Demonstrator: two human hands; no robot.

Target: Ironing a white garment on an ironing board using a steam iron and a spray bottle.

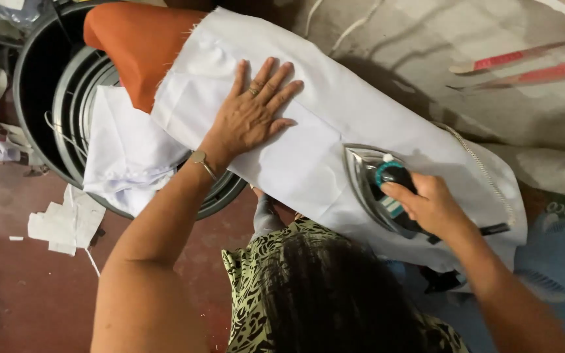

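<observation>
**Hot iron close to my flat hand**

My left hand [256,114] is spread flat, fingers apart, and presses on the white cloth [335,137] to keep it smooth. My right hand [429,206] is closed around the handle of the iron [377,186], which stands with its plate down on the same cloth, near the edge on my side. The cloth lies over a narrow padded board with an orange cover [135,46], and one end of the cloth hangs down into a black bin [40,98] beside the board.

I think the first danger is a burn. The point of the iron looks toward my left hand, and the two are near each other. If I push the iron forward without lifting the hand, the fingers can meet the hot plate.

The second danger is a scorch mark, if the iron rests too long on one place.

The hanging end is heavy enough, I judge, to pull the cloth off the board when my left hand lets go. The cord [482,170] lies across the cloth near my right arm and could catch on it and drag the iron.
</observation>
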